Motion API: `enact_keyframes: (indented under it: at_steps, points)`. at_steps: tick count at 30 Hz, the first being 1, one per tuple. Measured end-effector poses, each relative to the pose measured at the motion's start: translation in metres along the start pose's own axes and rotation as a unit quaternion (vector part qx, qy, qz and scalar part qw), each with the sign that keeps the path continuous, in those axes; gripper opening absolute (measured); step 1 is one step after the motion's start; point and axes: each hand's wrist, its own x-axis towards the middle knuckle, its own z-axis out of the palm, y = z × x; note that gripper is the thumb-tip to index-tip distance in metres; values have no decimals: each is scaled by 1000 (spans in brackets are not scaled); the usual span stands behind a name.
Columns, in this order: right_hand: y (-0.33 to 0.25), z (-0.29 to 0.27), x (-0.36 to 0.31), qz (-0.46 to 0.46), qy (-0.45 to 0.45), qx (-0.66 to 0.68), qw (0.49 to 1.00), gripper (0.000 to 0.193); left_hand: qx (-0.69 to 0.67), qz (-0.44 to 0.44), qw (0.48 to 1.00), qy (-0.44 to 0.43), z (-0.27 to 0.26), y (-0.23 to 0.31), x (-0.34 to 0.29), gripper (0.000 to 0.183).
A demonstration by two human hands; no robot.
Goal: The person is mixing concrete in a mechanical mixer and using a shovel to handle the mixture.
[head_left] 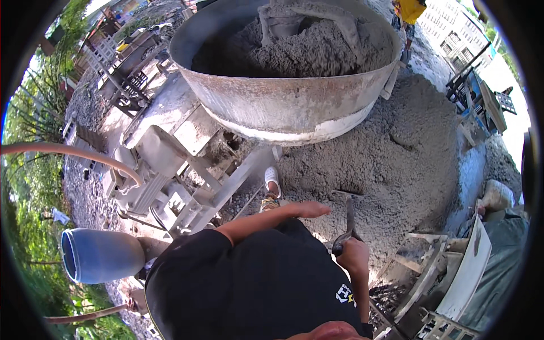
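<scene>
In front of my body my left hand point(313, 209) reaches to the right across the picture, fingers stretched out and holding nothing visible. My right hand point(354, 256) is closed round the dark grip of a shovel point(350, 215). The shovel's shaft points away from me to a thin crosspiece at the edge of a grey sand-like pile point(396, 153); whether its blade is buried I cannot tell. Ahead stands a large round metal mixer pan point(272, 105), with grey mix point(306, 54) inside and mixing arms point(334, 17) partly coated in it.
Left of the pan sits a dusty motor point(158, 150) on a metal frame point(198, 204). A blue barrel point(105, 255) and a reddish hose point(73, 150) are at the left. Boards point(473, 266) and a green tarp point(504, 272) lie at the right. A person's yellow garment point(411, 10) shows far right.
</scene>
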Motion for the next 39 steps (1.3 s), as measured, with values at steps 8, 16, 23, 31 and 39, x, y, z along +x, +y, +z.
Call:
enact_keyframes:
  at_steps: [8,16,23,31,39]
  points:
    - [-13,-12,10,-29,-26,15,999,19,-105,86,981,139,32,52,-8,47]
    - [-17,-3,0,-19,-27,6,999,22,-181,32,983,22,77,43,31,65]
    - [4,18,12,-32,45,7,998,23,-366,-30,929,38,105,20,43,59]
    - [-12,12,1,-26,-25,-26,999,21,-549,-198,812,5,107,1,12,75]
    - [-29,56,-47,37,-65,-8,997,27,-622,-184,749,-135,128,24,-14,77]
